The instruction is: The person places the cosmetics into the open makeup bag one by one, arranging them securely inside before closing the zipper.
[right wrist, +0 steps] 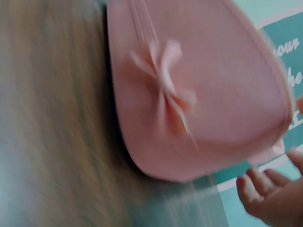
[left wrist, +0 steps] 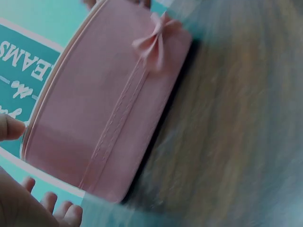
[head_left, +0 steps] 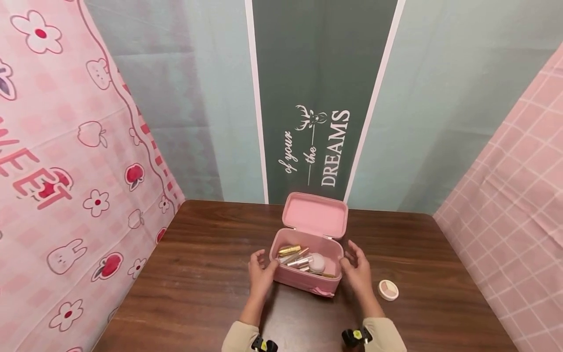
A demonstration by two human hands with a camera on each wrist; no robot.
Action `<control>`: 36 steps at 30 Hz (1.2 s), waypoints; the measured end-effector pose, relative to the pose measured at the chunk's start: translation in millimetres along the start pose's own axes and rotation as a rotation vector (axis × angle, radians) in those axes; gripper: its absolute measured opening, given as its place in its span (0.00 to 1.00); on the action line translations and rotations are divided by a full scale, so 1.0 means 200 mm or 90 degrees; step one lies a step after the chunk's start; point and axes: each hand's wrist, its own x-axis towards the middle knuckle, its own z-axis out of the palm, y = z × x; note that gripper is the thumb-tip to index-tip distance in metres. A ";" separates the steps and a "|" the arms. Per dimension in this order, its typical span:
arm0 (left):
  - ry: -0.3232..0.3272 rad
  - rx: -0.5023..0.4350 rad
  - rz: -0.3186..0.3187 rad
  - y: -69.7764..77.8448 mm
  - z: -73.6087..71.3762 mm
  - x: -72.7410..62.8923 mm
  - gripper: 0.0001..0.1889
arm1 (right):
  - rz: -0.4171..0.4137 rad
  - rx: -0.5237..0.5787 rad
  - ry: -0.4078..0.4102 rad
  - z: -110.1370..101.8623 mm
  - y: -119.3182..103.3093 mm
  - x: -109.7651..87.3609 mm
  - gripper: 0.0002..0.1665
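A pink cosmetic case [head_left: 293, 282] with a bow on its front stands on the table, its lid [head_left: 314, 215] folded back. Inside lie a gold tube [head_left: 289, 250], a silvery tube [head_left: 300, 263], a pale round item [head_left: 316, 263] and other slim tubes. At the left end of the case is my left hand [head_left: 261, 275], the thumb tip at the rim and the other fingers spread off the wall. My right hand [head_left: 358, 275] is by the right end, thumb near the rim, fingers loosely bent. Both wrist views show the case's front, with the bow [right wrist: 165, 85] blurred.
A small round compact [head_left: 388, 290] with tan sections lies on the brown wooden table [head_left: 198, 274], right of my right hand. Behind the table hangs a green curtain [head_left: 220, 122] with lettering. Pink patterned cloths [head_left: 506, 195] flank both sides.
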 end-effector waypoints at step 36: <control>-0.142 -0.136 -0.045 0.07 -0.05 -0.15 0.18 | 0.082 0.139 -0.062 -0.06 0.14 -0.01 0.25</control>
